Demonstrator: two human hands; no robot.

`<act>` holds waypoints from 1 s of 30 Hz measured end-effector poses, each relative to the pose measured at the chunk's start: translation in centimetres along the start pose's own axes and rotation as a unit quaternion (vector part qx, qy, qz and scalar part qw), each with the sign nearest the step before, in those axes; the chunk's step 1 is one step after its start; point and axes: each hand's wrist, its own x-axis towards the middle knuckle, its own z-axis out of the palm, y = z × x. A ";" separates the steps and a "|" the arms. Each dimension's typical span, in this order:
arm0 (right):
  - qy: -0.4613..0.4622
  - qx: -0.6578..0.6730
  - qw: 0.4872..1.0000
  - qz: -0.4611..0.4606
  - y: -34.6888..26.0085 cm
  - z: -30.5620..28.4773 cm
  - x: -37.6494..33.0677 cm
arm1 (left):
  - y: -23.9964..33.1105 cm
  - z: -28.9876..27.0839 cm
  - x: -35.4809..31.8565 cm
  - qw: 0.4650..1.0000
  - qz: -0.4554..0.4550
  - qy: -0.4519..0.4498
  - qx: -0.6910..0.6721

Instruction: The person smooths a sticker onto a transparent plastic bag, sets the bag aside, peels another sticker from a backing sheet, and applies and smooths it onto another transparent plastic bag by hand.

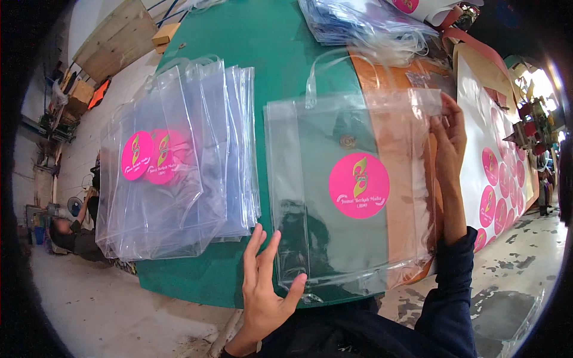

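Clear bag point(325, 250) on the counter point(250, 42), flat, handle loop point(311, 83) toward 12 o'clock; clock positions taken around this bag. Right hand point(450, 131) at 2 o'clock, thumb and fingers pinching the bag's top corner. Left hand point(265, 292) between 7 and 8 o'clock, fingers spread, thumb by the bag's bottom corner; contact there, cannot tell. Bottom seam runs close to the counter's near edge at 6 o'clock, so little room that side. Stack of clear bags point(209, 209) at 9 o'clock, edges uneven, only a narrow green strip between it and the single bag. Widest bare green is at 11 o'clock, beyond the stack. Bag's right part lies over a brown section point(382, 125); pile of clear plastic point(364, 24) at 12 o'clock crowds the far side. Labels: pink round sticker point(343, 200) on the bag, yellow-green leafy emblem, white lettering beneath in a long line and a shorter one, reading upright. Two matching pink circles point(137, 155) overlap on the stack, same layout. White sheet point(471, 131) at 3 o'clock carries more such circles, lettering small.
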 end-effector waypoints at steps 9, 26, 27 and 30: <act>0.055 0.180 0.982 -0.030 0.8 -1.6 0.6 | -0.3 0.3 1.3 0.975 -0.096 0.006 -0.202; 0.155 0.180 0.967 0.090 2.7 -3.3 1.8 | 3.5 0.7 2.7 0.879 -0.095 -0.015 -0.467; 0.161 0.130 0.970 0.125 2.6 -3.2 1.8 | 3.8 -0.1 3.3 0.880 -0.095 -0.010 -0.465; 0.074 0.016 0.987 0.142 2.9 -3.3 1.3 | 3.5 -2.8 5.0 0.905 -0.042 0.081 -0.415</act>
